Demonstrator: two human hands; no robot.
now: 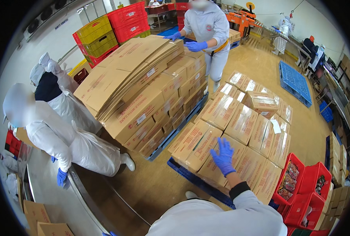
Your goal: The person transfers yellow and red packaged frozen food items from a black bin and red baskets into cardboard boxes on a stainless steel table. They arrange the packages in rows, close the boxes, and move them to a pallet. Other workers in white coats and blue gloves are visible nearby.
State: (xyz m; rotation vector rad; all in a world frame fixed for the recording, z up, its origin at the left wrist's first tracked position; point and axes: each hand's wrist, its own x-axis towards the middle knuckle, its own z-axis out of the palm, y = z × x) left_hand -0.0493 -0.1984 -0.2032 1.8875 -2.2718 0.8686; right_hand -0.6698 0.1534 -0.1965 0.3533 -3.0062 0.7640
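Note:
My right hand (224,156), in a blue glove, is spread with its fingers apart over the taped cardboard boxes (241,123) stacked on a blue pallet (192,180); whether it touches them I cannot tell. My left hand (109,234) shows only as a bit of blue glove at the bottom edge, beside the stainless steel table (55,203). One box (261,101) sits on top of the layer, with a white paper sheet (275,126) near it. Ahead stands a second stack of boxes (145,109), topped by flattened cardboard sheets (119,69).
A co-worker (207,32) stands beyond the stacks, gloved hands at the flat cardboard. Another co-worker (71,138) leans on the steel table at left. Red crates (303,206) holding packets are at lower right. A blue pallet (295,82) lies on the floor at upper right.

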